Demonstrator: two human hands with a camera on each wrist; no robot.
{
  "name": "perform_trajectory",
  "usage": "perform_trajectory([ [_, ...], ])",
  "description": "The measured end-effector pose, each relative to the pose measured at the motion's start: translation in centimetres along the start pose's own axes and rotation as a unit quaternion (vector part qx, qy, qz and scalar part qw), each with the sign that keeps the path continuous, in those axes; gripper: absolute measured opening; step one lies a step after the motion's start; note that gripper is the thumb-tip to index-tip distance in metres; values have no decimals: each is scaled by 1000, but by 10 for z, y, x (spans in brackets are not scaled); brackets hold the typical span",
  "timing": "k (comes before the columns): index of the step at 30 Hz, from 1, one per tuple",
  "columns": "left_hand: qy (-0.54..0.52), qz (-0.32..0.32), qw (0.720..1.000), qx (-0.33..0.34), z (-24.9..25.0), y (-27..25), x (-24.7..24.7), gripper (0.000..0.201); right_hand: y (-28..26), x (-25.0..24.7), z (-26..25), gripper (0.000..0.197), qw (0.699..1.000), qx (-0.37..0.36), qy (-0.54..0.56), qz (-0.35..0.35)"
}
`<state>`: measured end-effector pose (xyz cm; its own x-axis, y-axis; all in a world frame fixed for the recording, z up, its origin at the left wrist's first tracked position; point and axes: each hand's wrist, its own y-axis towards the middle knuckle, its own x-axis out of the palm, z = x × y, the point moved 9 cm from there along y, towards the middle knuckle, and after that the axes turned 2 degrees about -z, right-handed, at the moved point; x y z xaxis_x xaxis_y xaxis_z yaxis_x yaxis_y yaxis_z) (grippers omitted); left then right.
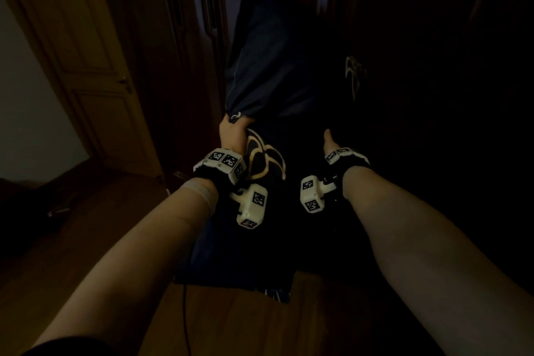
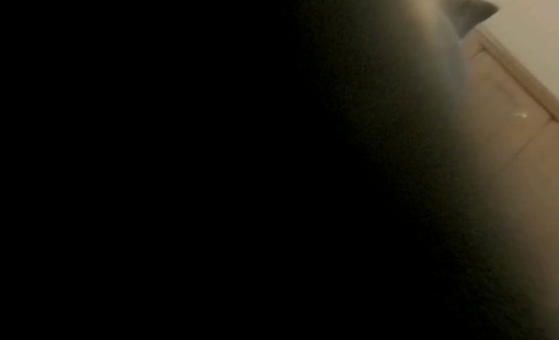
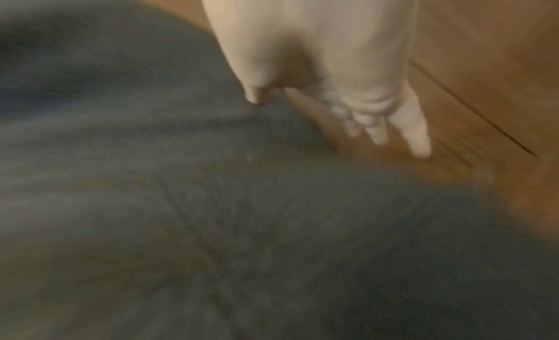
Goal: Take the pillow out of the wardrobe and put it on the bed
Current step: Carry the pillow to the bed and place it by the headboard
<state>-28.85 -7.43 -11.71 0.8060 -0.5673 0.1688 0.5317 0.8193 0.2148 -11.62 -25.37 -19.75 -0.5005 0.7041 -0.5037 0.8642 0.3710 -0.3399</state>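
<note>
**Both hands at the dark pillow in front of the wardrobe**

Left hand is seen in the head view with its fingers bunched round a fold of the dark blue pillow, the cloth gathered tightly in the grip. The right hand is laid against the pillow's other side, thumb up; in the right wrist view its fingers are shown straight and spread, pointing past the edge of the blurred blue cloth toward the wooden floor, with nothing pinched between them. The two hands are kept apart, the pillow's width lying between them.

The pillow is held upright, reaching up and away from the hands and hanging down below the wrists; a pale looping pattern is printed on the part between the two wrist trackers. Beyond the hands, dark wardrobe doors are made out behind the pillow. Off to the left of the left hand a lighter wooden room door is seen. The left wrist view is almost wholly black, with only a strip of that door showing at its right edge.
</note>
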Motion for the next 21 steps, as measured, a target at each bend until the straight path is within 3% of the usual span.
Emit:
perform_trajectory([
  [5,16,-39,997,-60,-26,-10,35,39,11,-22,41,61,996,9,-75,37],
  [8,11,-72,993,-90,-45,-10,57,40,11,-43,66,59,996,11,-35,82],
  [9,3,-84,991,-101,-53,-10,66,40,11,-53,77,56,993,18,38,113],
  [11,-16,-111,985,-130,-72,-12,86,42,11,-74,99,53,968,18,173,181],
  [13,-18,-151,977,-152,-91,-17,112,47,11,-98,121,55,940,39,230,249],
  [18,34,-281,942,-178,-145,-28,190,53,-10,-165,180,59,898,70,175,397],
  [21,66,-360,910,-193,-179,-42,244,53,-24,-187,222,53,884,110,186,415],
])
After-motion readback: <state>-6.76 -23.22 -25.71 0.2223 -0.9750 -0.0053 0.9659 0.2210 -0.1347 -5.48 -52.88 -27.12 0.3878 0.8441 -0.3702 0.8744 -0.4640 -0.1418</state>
